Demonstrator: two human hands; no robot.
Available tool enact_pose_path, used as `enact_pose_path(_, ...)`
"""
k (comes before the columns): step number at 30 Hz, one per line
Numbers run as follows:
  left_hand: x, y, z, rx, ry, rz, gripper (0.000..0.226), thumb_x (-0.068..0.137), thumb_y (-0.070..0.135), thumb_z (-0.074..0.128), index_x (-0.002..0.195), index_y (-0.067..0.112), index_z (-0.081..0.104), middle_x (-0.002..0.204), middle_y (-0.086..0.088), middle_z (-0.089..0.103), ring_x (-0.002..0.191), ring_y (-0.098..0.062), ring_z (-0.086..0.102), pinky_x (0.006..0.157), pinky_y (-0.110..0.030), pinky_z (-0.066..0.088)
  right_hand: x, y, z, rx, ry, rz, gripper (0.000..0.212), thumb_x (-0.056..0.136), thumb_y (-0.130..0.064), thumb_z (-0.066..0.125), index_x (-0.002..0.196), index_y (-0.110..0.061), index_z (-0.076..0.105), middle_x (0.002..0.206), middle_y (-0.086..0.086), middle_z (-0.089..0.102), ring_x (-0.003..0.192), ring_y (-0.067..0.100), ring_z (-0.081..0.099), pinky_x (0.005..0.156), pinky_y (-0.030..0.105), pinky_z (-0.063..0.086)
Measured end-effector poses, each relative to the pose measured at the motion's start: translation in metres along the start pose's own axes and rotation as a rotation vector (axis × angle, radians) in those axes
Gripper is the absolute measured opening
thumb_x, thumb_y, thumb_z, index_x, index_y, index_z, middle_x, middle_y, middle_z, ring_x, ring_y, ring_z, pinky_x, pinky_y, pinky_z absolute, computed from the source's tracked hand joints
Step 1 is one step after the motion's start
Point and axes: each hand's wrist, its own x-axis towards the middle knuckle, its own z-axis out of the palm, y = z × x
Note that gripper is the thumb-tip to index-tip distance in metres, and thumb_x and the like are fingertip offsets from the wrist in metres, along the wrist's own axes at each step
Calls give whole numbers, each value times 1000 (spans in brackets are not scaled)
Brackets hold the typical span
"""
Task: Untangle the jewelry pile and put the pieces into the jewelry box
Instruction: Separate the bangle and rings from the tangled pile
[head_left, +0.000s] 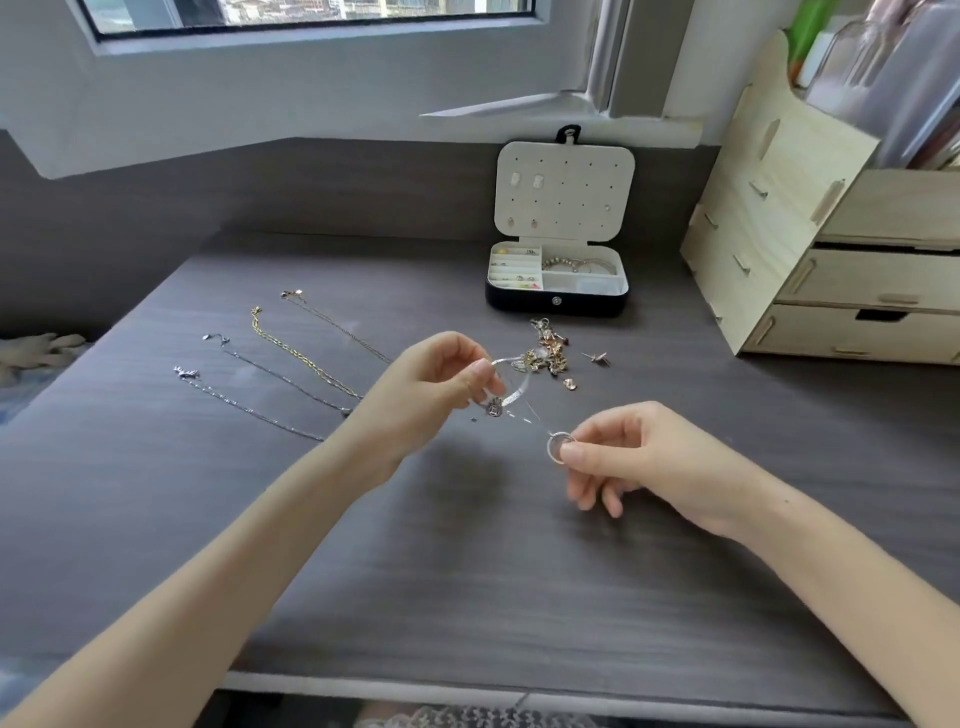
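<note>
Surface: dark grey wood-grain desk (467, 597) below a window, in daylight.
Jewelry box (524, 305): open at the back of the desk; lid upright with earrings pinned to it; rings and bracelets in the tray compartments.
Jewelry pile (548, 353): gold-toned tangle on the desk just in front of the box, a few loose bits beside it.
Left hand (436, 384): in front of the box, slightly left, raised; thumb and fingertips pinching a silver bangle (519, 396).
Bangle vs grip: arc projecting past the fingertips toward the pile; contact with the pile not resolvable.
Right hand (634, 457): farther in front of the box; thumb and forefinger pinching a ring (553, 452); other fingers loosely curled.
Ring vs grip: at the fingertips, on the side facing the left hand.
Thin chain (535, 415): taut line from bangle to ring.
Necklaces (291, 358): four laid out straight, side by side, well left of the box.
Drawer unit (831, 260): pale wood, just right of the box.
</note>
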Motion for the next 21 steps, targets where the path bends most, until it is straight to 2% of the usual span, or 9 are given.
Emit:
enact_pose_path(5, 3, -10, 8, 7, -1, -66, 16, 97, 9, 49, 83, 12, 57, 67, 10, 64, 68, -7, 56, 70, -21, 44, -8, -2, -18, -225, -26, 89, 25, 87, -25, 64, 80, -2, 67, 63, 7, 65, 43, 7, 45, 42, 20, 32)
enact_pose_path(7, 6, -9, 9, -1, 11, -76, 17, 97, 9, 48, 82, 12, 57, 66, 9, 62, 65, -5, 54, 69, -20, 44, -6, -4, -23, -351, -36, 120, 26, 91, -26, 59, 77, -6, 65, 60, 2, 63, 43, 6, 42, 43, 19, 30)
enact_pose_path(9, 9, -8, 8, -10, 37, -85, 17, 97, 10, 48, 82, 12, 57, 66, 6, 59, 62, -4, 52, 66, -18, 43, -3, -5, -28, -482, -23, 138, 28, 93, -27, 54, 71, -11, 61, 57, -1, 60, 48, 9, 42, 46, 20, 34)
enact_pose_path(12, 14, -5, 8, -47, 70, -106, 18, 97, 10, 48, 82, 11, 57, 66, 3, 55, 59, -4, 50, 64, -18, 43, 1, -6, -34, -750, 21, 140, 31, 93, -30, 49, 67, -15, 57, 54, -6, 58, 54, 9, 47, 62, 32, 44)
enact_pose_path(14, 17, -4, 9, -71, 80, -123, 18, 97, 10, 47, 82, 10, 57, 67, 1, 54, 58, -5, 50, 64, -20, 43, 2, -7, -36, -902, 41, 140, 31, 93, -33, 47, 66, -18, 55, 56, -7, 55, 58, 10, 49, 66, 33, 44)
enact_pose_path(18, 20, -4, 11, -112, 76, -165, 19, 98, 11, 47, 82, 10, 57, 68, 0, 52, 58, -5, 50, 63, -19, 44, 6, -8, -35, -1100, 61, 116, 37, 94, -38, 44, 64, -17, 49, 63, -2, 51, 62, 15, 46, 59, 29, 37)
enact_pose_path(21, 20, -7, 12, -141, 65, -186, 20, 98, 11, 46, 81, 10, 57, 68, 0, 51, 58, -5, 50, 60, -17, 45, 9, -8, -36, -1220, 55, 93, 44, 93, -50, 43, 64, -19, 51, 62, -4, 51, 60, 11, 46, 57, 27, 35)
